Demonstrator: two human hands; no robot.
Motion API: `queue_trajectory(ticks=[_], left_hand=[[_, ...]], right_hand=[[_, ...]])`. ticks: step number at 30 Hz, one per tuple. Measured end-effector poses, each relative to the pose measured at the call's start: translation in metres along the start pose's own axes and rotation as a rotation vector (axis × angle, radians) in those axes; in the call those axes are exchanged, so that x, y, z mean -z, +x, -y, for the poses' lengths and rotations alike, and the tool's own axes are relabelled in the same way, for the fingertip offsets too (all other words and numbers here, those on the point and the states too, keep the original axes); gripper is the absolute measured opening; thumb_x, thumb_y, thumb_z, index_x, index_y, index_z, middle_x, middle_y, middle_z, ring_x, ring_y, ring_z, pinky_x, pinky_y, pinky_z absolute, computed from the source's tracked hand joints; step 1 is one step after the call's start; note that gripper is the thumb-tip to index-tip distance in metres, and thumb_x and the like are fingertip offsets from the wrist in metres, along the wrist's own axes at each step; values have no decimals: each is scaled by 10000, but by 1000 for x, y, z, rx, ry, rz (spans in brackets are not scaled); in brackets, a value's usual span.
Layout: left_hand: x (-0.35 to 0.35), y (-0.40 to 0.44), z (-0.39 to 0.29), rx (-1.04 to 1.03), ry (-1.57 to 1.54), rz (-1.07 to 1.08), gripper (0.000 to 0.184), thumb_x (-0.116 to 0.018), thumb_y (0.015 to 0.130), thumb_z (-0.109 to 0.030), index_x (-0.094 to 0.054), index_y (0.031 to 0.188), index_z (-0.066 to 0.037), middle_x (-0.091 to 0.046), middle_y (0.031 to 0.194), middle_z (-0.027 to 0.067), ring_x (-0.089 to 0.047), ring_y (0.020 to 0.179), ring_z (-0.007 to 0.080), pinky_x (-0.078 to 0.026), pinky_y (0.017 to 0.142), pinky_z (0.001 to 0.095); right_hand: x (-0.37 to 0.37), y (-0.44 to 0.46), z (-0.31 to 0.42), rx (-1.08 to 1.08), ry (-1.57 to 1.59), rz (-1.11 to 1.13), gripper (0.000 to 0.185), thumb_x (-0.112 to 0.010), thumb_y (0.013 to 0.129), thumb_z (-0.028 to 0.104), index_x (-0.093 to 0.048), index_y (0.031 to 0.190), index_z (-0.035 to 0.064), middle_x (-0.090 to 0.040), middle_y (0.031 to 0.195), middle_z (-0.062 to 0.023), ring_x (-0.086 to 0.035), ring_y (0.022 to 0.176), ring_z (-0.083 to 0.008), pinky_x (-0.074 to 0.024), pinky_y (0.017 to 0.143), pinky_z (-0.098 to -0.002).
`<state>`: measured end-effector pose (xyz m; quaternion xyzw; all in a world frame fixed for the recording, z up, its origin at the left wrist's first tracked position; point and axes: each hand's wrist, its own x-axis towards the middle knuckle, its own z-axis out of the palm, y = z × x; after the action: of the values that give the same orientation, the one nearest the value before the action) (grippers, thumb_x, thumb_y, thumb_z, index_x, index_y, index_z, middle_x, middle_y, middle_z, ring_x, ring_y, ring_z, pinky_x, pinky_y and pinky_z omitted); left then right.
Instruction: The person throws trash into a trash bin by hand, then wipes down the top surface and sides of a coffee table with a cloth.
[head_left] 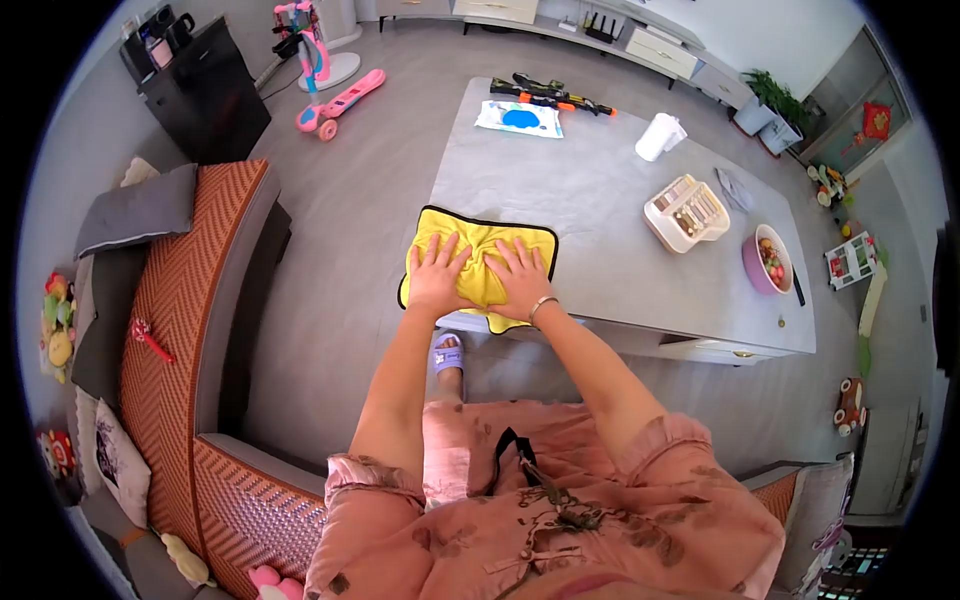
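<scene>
A yellow cloth with a black border (515,238) lies over the near left corner of the grey table (590,190), and part of it hangs past the edge. My left hand (436,277) presses flat on the cloth's left half with its fingers spread. On the right half rests my right hand (519,280), also flat with fingers apart, a bracelet at its wrist. The cloth is wrinkled between the two hands. Behind it, near the table's far edge, is a white and blue wipes pack (520,119).
Toy gun (560,97), white pitcher (658,137), divided tray (687,213) and pink bowl of fruit (767,260) stand on the table. A dark knife (797,286) lies beside the bowl. The sofa (180,330) is at left, a pink scooter (340,100) beyond.
</scene>
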<state>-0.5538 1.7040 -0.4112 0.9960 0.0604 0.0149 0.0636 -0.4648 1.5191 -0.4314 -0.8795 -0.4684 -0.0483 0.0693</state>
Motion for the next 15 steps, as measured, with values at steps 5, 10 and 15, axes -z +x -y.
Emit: queue_trajectory(ticks=[5,10,15], left_hand=[[2,-1,0,-14,-5,-14,997,-719,580,-694,-395,1428,-280,-262,1543,37,-177,1440,301,-137,1139,565],[-26,8,4,55,-59,-154,825,-605,736,-661,-406,1427,-258,-258,1545,47,-164,1440,316,-138,1136,564],[-28,16,-6,336,-104,-246,861,-577,753,-675,-367,1450,-214,-201,1564,66,-147,1444,314,-164,1125,573]], right_hand=[[-1,0,-1,-12,-11,30,939,-695,653,662,-368,1438,265,-244,1533,-82,-171,1419,-371,-163,1124,-580],[1,-2,-3,0,13,12,927,-675,666,674,-378,1432,244,-254,1528,-94,-173,1416,-382,-172,1117,-588],[-3,-1,-5,-3,42,0,886,-635,700,688,-390,1431,251,-258,1530,-91,-169,1422,-367,-154,1127,-572]])
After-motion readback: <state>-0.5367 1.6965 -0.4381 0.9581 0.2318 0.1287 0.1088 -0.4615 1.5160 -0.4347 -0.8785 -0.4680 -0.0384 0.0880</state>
